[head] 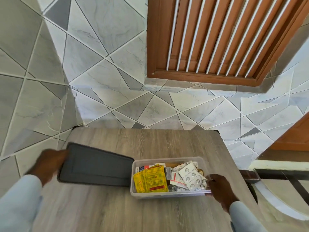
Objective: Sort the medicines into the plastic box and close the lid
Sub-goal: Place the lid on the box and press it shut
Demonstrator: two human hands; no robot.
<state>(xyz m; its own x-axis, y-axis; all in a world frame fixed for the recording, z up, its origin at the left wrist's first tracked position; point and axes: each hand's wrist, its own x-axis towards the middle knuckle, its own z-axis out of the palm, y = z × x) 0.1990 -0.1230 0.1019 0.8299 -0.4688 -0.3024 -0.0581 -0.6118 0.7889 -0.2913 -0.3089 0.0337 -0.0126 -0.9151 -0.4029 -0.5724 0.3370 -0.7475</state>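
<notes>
**tilefan:** so what's around that grey wood-grain table (150,144)? looks like tile everywhere

**roomwatcher:** pretty much; behind the table the wall (103,52) has pale marbled tiles cut into triangles, some darker grey, white grout lines; above and right of the table there's a brown wooden shutter (222,36) with vertical slats, daylight showing through the gaps; right of the table, another brown wood panel (291,139) and a dark metal frame (282,176) lower down; light is soft and even
</notes>
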